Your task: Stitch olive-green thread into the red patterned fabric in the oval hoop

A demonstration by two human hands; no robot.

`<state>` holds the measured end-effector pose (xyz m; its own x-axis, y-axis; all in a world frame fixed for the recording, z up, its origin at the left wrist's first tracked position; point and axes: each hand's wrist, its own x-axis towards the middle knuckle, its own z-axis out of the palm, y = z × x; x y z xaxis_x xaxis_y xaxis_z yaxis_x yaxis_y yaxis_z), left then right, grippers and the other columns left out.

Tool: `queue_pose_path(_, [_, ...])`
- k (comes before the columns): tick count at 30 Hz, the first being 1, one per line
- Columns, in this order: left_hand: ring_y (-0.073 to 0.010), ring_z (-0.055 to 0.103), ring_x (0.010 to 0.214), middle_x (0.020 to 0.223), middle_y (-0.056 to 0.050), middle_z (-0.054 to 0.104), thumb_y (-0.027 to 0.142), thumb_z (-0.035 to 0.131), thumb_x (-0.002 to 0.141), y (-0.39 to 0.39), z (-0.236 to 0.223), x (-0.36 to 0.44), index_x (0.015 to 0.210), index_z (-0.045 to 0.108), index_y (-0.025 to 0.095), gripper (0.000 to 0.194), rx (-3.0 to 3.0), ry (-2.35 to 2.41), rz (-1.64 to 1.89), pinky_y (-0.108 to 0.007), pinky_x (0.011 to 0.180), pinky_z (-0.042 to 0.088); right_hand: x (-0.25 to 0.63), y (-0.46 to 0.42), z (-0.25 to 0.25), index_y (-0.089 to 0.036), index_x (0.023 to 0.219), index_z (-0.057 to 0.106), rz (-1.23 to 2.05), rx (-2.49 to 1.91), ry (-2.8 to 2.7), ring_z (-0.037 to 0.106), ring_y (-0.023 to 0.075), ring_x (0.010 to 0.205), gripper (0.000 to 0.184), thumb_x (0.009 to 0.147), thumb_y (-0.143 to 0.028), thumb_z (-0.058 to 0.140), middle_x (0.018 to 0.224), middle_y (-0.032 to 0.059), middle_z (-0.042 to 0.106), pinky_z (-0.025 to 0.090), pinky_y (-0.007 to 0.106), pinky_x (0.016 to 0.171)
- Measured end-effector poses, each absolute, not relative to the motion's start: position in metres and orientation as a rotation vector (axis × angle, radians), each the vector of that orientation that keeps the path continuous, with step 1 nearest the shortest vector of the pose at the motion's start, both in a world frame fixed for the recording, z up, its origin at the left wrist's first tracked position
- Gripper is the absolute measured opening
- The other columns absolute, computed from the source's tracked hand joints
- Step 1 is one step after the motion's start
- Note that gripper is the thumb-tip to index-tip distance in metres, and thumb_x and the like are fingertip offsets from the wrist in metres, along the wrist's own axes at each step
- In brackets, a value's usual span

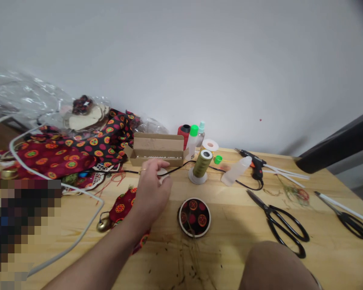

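My left hand (153, 181) reaches over the table in front of a small open cardboard box (159, 160). Its thumb and forefinger are apart, with a pale round disc (163, 172) showing between them; no grip on it is visible. Under my left forearm lies a red patterned cloth piece (120, 206) with a brass bell (103, 224). A round, pale-rimmed piece covered in dark patterned fabric (195, 217) lies to the right, loose threads trailing toward me. At the bottom right is a rounded patch of bare skin (275, 268), possibly my right hand; no fingers show.
An olive thread spool (201, 166), a white bottle (236, 171) and a glue gun (254, 163) stand or lie behind. Black scissors (275, 219) rest at the right. Patterned fabric (57, 157) is heaped at the left, beside a white cable (78, 239).
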<state>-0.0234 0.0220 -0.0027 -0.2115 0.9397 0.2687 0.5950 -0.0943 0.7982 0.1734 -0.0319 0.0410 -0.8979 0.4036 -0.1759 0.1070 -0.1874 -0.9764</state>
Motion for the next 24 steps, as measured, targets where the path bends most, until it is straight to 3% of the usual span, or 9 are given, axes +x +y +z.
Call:
queue_pose_path(2, [-0.0217, 0.047, 0.105, 0.118, -0.009, 0.045, 0.011, 0.049, 0.070, 0.020, 0.003, -0.022, 0.090, 0.054, 0.017, 0.022, 1.696, 1.790, 1.395, -0.033, 0.082, 0.042, 0.175, -0.030, 0.043, -0.021, 0.054, 0.054, 2.228, -0.605, -1.813, 0.060, 0.0147, 0.061, 0.038, 0.066, -0.056, 0.059, 0.057, 0.0030, 0.056, 0.045, 0.019, 0.050])
queue_pose_path(5, [-0.0185, 0.048, 0.107, 0.114, -0.006, 0.052, 0.011, 0.043, 0.077, 0.011, 0.010, -0.015, 0.083, 0.055, 0.019, 0.016, 1.710, 1.472, 1.412, -0.033, 0.093, 0.035, 0.174, -0.025, 0.044, -0.017, 0.061, 0.054, 2.252, -0.738, -1.656, 0.053, 0.0096, 0.052, 0.032, 0.070, -0.047, 0.060, 0.060, 0.0013, 0.055, 0.041, 0.019, 0.047])
queue_pose_path(7, [-0.0172, 0.053, 0.099, 0.106, -0.005, 0.058, 0.016, 0.042, 0.081, 0.004, 0.012, -0.009, 0.084, 0.058, 0.018, 0.016, 1.587, 1.265, 1.235, -0.031, 0.089, 0.039, 0.170, -0.017, 0.039, -0.016, 0.068, 0.054, 2.181, -0.901, -1.495, 0.046, 0.0055, 0.043, 0.019, 0.069, -0.032, 0.065, 0.056, -0.0023, 0.053, 0.032, 0.016, 0.040])
queue_pose_path(10, [-0.0172, 0.061, 0.083, 0.088, -0.003, 0.065, 0.026, 0.043, 0.083, -0.002, 0.008, 0.000, 0.091, 0.059, 0.019, 0.020, 1.271, 0.996, 0.952, -0.031, 0.078, 0.046, 0.162, -0.003, 0.028, -0.014, 0.069, 0.052, 1.922, -1.033, -1.441, 0.041, 0.0040, 0.039, 0.013, 0.074, -0.025, 0.059, 0.050, -0.0038, 0.053, 0.028, 0.015, 0.038])
queue_pose_path(13, [-0.0171, 0.064, 0.067, 0.077, -0.002, 0.067, 0.031, 0.043, 0.083, -0.003, 0.004, 0.004, 0.100, 0.057, 0.020, 0.025, 0.992, 0.771, 0.848, -0.033, 0.069, 0.049, 0.157, 0.005, 0.020, -0.014, 0.066, 0.050, 1.768, -1.137, -1.442, 0.041, 0.0041, 0.037, 0.013, 0.074, -0.023, 0.057, 0.047, -0.0044, 0.053, 0.029, 0.015, 0.037])
queue_pose_path(20, [-0.0170, 0.065, 0.068, 0.066, -0.003, 0.066, 0.025, 0.045, 0.083, -0.002, 0.004, 0.007, 0.104, 0.058, 0.015, 0.027, 0.888, 0.689, 0.837, -0.031, 0.070, 0.047, 0.154, 0.005, 0.021, -0.013, 0.067, 0.051, 1.593, -1.275, -1.467, 0.043, 0.0046, 0.037, 0.015, 0.074, -0.026, 0.057, 0.046, -0.0047, 0.051, 0.030, 0.015, 0.036])
queue_pose_path(24, [-0.0146, 0.060, 0.060, 0.060, -0.001, 0.062, 0.029, 0.047, 0.081, -0.002, 0.000, 0.006, 0.105, 0.059, 0.015, 0.030, 0.914, 0.819, 0.799, -0.027, 0.060, 0.045, 0.155, 0.007, 0.019, -0.013, 0.065, 0.051, 1.584, -1.255, -1.453, 0.042, 0.0047, 0.038, 0.016, 0.073, -0.026, 0.057, 0.047, -0.0041, 0.052, 0.030, 0.015, 0.036])
